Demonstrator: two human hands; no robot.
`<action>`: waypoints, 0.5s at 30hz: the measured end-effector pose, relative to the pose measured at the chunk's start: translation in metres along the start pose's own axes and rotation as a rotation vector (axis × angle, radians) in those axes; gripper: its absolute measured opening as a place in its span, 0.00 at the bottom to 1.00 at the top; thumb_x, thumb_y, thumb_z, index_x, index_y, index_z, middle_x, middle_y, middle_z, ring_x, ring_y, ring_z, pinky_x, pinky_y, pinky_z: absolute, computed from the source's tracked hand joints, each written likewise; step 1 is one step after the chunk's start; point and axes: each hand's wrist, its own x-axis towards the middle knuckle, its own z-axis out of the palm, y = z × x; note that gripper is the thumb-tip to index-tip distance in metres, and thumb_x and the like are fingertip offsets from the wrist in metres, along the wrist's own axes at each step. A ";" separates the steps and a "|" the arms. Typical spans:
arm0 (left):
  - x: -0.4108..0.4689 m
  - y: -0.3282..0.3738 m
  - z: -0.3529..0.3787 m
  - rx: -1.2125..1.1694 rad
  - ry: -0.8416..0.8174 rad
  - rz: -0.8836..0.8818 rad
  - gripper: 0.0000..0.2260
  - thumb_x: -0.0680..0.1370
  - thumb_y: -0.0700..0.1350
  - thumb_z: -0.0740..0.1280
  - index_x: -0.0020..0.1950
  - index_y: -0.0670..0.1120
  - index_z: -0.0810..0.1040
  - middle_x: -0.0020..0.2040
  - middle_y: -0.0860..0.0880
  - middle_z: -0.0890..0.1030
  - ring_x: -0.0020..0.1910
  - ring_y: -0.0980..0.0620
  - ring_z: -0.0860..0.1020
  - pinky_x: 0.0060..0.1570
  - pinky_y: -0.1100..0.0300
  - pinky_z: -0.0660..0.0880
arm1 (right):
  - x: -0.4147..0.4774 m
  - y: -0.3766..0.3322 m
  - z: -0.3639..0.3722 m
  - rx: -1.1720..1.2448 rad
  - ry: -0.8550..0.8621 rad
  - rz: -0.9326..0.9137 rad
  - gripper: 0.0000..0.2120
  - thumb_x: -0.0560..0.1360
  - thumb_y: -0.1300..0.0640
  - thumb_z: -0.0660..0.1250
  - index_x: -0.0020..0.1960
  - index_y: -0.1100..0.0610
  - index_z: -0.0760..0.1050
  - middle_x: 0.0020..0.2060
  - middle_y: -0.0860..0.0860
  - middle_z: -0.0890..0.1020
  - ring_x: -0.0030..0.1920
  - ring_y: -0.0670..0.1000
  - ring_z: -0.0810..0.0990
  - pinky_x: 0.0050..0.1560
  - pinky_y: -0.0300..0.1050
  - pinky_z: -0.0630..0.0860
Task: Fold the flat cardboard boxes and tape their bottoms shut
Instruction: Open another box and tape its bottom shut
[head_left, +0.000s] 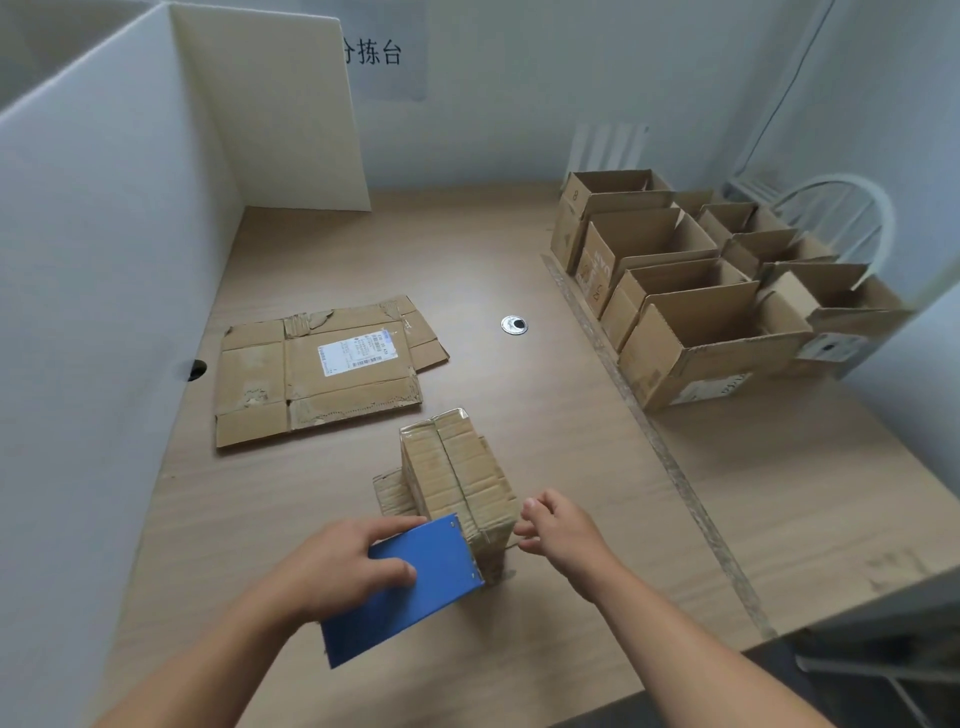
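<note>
A small folded cardboard box (457, 467) stands bottom-up on the wooden table (519, 270), with clear tape running along its closed flaps. My left hand (343, 566) grips a blue tape dispenser (410, 587) pressed against the box's near end. My right hand (556, 530) is at the box's near right corner, fingers curled and pinching at the tape end there. A flat, unfolded cardboard box (322, 369) with a white shipping label lies further back on the left.
Several folded open-top boxes (691, 291) stand in rows at the right of the table. A white partition (104, 260) walls off the left side and back left. A round cable grommet (514, 325) sits mid-table. A white chair (841, 218) stands behind the boxes.
</note>
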 end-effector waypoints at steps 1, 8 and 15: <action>0.000 0.001 -0.002 -0.008 0.001 -0.013 0.20 0.66 0.61 0.64 0.58 0.73 0.71 0.60 0.63 0.77 0.55 0.60 0.76 0.58 0.57 0.74 | 0.001 0.001 0.003 -0.020 0.006 0.027 0.11 0.83 0.56 0.60 0.44 0.59 0.72 0.43 0.56 0.79 0.44 0.50 0.83 0.43 0.47 0.82; 0.005 0.005 -0.007 0.006 -0.015 -0.063 0.22 0.67 0.61 0.66 0.62 0.72 0.72 0.61 0.60 0.78 0.56 0.58 0.77 0.58 0.56 0.74 | 0.005 -0.007 0.012 -0.238 0.016 0.113 0.11 0.80 0.47 0.63 0.43 0.50 0.78 0.39 0.50 0.79 0.49 0.56 0.80 0.57 0.58 0.80; 0.006 0.006 -0.006 0.039 -0.039 -0.059 0.20 0.70 0.60 0.66 0.61 0.72 0.69 0.60 0.59 0.77 0.54 0.57 0.76 0.56 0.57 0.73 | -0.007 -0.003 0.008 -0.305 0.116 -0.122 0.06 0.78 0.55 0.66 0.42 0.50 0.75 0.49 0.52 0.76 0.54 0.52 0.76 0.52 0.41 0.68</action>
